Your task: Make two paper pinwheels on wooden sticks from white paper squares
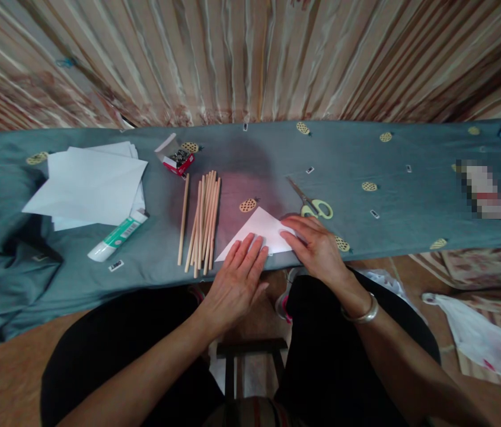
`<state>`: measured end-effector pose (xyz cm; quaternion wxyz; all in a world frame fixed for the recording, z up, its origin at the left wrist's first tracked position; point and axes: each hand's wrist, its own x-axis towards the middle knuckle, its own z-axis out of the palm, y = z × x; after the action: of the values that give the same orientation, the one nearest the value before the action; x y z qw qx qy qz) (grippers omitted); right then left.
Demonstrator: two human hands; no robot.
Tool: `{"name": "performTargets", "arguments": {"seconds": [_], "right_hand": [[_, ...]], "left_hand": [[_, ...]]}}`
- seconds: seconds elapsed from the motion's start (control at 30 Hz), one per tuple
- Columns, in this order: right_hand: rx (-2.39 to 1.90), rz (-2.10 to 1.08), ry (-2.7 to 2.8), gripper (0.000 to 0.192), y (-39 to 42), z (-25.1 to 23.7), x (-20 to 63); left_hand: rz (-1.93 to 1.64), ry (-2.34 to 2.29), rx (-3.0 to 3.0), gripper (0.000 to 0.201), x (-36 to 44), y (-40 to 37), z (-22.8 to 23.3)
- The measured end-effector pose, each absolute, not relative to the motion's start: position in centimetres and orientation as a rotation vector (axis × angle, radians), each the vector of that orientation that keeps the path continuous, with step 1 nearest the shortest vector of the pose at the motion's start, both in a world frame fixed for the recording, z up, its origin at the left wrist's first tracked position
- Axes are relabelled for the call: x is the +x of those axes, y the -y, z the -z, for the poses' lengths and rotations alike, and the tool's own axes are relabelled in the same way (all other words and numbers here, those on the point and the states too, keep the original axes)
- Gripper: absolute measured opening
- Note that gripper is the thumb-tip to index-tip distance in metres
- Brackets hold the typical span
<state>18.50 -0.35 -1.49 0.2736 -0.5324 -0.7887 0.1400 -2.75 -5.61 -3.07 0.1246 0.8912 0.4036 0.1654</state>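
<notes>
A white sheet folded into a triangle [259, 232] lies at the near edge of a table covered in blue-grey cloth [366, 160]. My left hand [238, 274] lies flat on the triangle's lower left part, fingers spread. My right hand [313, 244] presses its fingertips on the triangle's right edge. A silver bangle [363, 314] sits on my right wrist. Neither hand grips anything.
Left of the triangle lie several wooden sticks [201, 220]. Further left are a glue stick [117, 236] and a stack of white paper [91, 183]. Yellow-handled scissors [313, 203] lie just behind my right hand. A small red-and-white box [174, 156] stands open farther back.
</notes>
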Motion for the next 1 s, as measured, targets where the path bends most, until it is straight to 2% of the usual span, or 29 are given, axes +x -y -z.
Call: {"name": "performTargets", "arguments": {"seconds": [0.37, 0.53, 0.7, 1.0], "right_hand": [[-1.426, -0.324, 2.151, 0.027, 0.2, 1.6, 18.6], [-1.468, -0.183, 2.221, 0.038, 1.3, 2.0, 17.1], [-1.491, -0.193, 2.279, 0.046, 2.5, 2.6, 15.9], [-1.754, 0.082, 2.085, 0.045, 3.1, 2.7, 21.5]], "left_hand": [[-0.475, -1.187, 2.599, 0.057, -2.7, 5.6, 3.2], [-0.456, -1.2, 2.623, 0.058, -2.6, 5.7, 3.5], [-0.419, -1.21, 2.697, 0.059, -2.6, 5.7, 3.7], [-0.401, -1.202, 2.716, 0.06, -2.6, 5.5, 3.6]]}}
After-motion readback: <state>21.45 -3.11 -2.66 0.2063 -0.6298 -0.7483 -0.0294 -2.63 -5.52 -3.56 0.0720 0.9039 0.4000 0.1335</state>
